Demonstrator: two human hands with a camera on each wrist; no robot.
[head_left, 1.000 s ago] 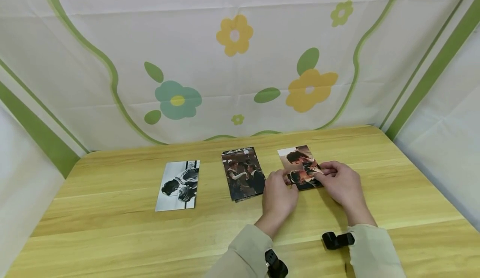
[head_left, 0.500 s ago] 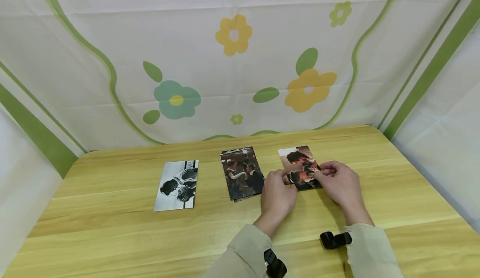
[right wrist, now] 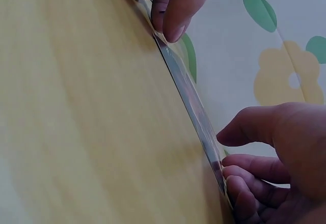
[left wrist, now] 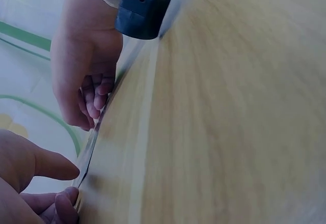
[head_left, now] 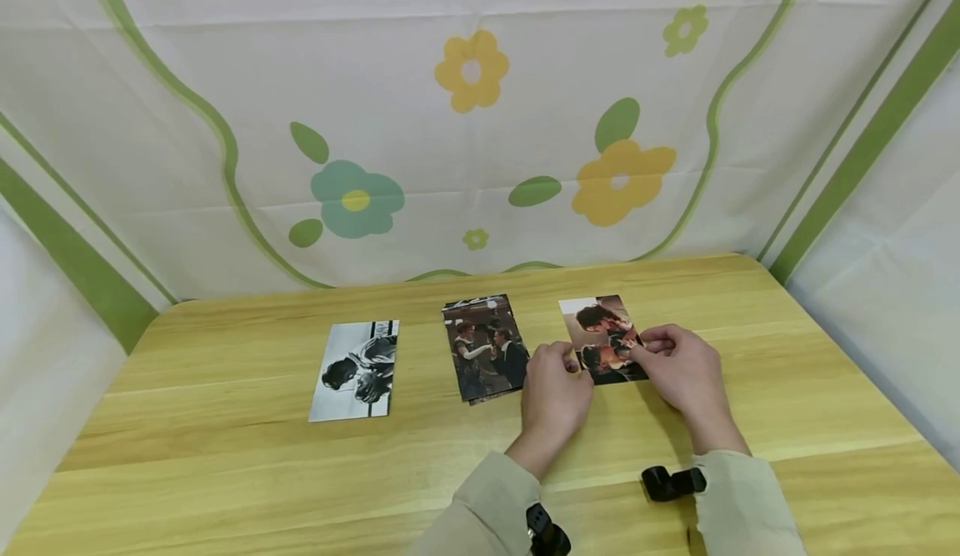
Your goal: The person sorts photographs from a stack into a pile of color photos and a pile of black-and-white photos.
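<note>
A colour photo card point(head_left: 600, 331) of two people lies flat at the right of the row. My left hand point(head_left: 557, 402) is at its lower left edge, index finger and thumb spread beside the corner, in the gap before the middle stack. At the right edge is my right hand point(head_left: 684, 368), its thumb tip overlapping the print and the other fingers bent loosely alongside. In the right wrist view, thumb and fingers of the right hand point(right wrist: 275, 158) stand apart at the edge of the card point(right wrist: 188, 96). The left wrist view shows the left hand point(left wrist: 30, 178) with its thumb at the card's edge.
In the middle lies a small stack of photo cards point(head_left: 483, 352), a dark scene with a couple on top. A black-and-white card point(head_left: 356, 373) lies farther left. A flowered white cloth point(head_left: 420, 122) hangs behind the wooden table point(head_left: 262, 489).
My left fingers have eased slightly left off the right-hand card, showing more of its lower left corner. The right hand has drawn back slightly to the right. The cards stay in place.
</note>
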